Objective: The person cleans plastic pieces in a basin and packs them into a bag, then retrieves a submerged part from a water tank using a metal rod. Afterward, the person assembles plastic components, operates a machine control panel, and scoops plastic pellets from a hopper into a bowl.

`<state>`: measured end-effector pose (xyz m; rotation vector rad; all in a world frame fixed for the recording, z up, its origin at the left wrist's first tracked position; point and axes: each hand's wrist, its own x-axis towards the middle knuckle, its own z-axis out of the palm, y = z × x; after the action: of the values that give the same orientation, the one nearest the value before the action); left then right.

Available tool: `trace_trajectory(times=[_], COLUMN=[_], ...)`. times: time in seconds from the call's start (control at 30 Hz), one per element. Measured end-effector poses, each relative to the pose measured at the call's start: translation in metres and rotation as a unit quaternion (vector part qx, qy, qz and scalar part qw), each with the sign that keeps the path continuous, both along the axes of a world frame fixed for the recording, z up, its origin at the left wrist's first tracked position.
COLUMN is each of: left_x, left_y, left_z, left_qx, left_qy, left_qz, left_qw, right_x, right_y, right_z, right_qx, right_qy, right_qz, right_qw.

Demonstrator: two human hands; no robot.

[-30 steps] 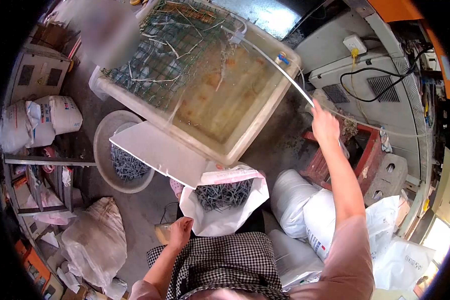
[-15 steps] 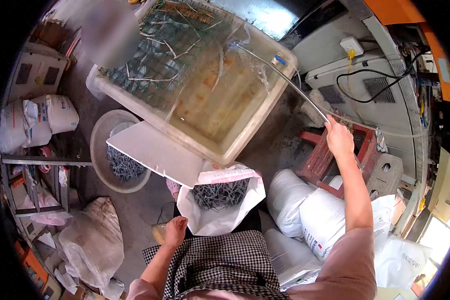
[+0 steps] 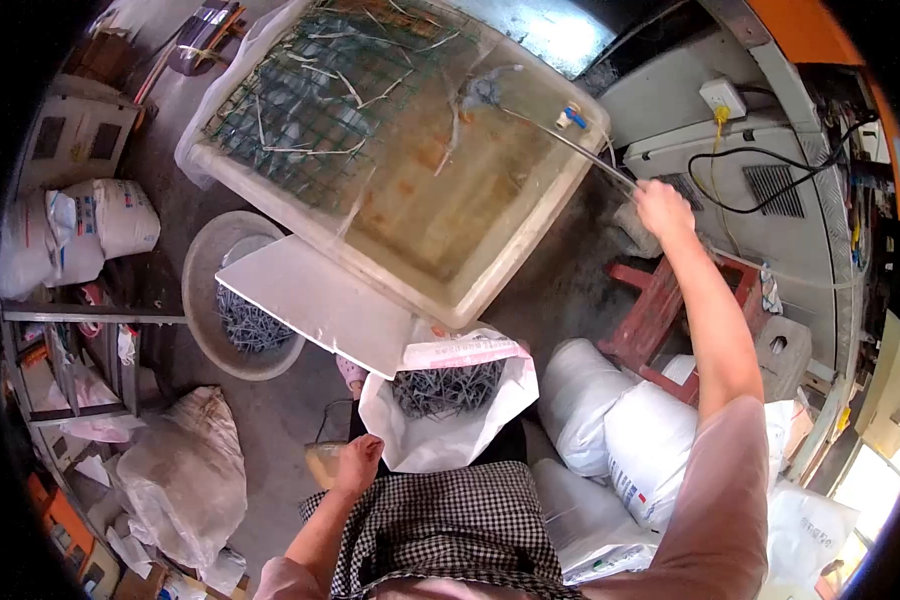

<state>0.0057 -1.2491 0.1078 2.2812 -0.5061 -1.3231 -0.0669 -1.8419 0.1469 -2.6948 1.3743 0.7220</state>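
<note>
My right hand [image 3: 664, 208] is closed around the end of a thin metal rod [image 3: 575, 146], arm stretched out over the tub's right side. The rod's far end dips into a large tub of water [image 3: 450, 308], beside a pale, see-through clump [image 3: 483, 90] whose kind I cannot make out. My left hand [image 3: 359, 462] is closed at the left rim of an open white sack [image 3: 425, 452], apparently pinching it. Inside the sack lie many thin grey plastic-looking pieces [image 3: 448, 388]. A white board [image 3: 315, 300] slopes from the tub's edge to the sack.
Green mesh [image 3: 300, 110] with pale strips covers the tub's left part. A round basin [image 3: 202, 330] holds more grey pieces. Full white sacks [image 3: 650, 440] and a red stand [image 3: 640, 320] are on the right. A blue-handled valve [image 3: 571, 117] sits on the tub's rim.
My right hand has moved up and forward, lowering the rod's angle over the tub. My left hand stays at the sack. A blurred round shape at upper left has gone from view.
</note>
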Motion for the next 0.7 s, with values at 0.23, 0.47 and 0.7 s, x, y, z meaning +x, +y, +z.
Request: trace_trajectory(times=[0.23, 0.47, 0.7], left_x=[-0.008, -0.004, 0.002], left_y=[0.03, 0.05, 0.032], left_z=[-0.039, -0.046, -0.033], left_qx=[0.012, 0.097, 0.081], left_qy=[0.04, 0.047, 0.036], left_qz=[0.055, 0.053, 0.007], left_qw=[0.998, 0.993, 0.996], right_x=[-0.042, -0.041, -0.106], right_y=[0.027, 0.08, 0.114], right_z=[-0.127, -0.16, -0.086], right_qx=[0.094, 0.167, 0.084], right_qy=[-0.139, -0.238, -0.129], right_qz=[-0.153, -0.194, -0.248], right_qw=[0.974, 0.937, 0.956])
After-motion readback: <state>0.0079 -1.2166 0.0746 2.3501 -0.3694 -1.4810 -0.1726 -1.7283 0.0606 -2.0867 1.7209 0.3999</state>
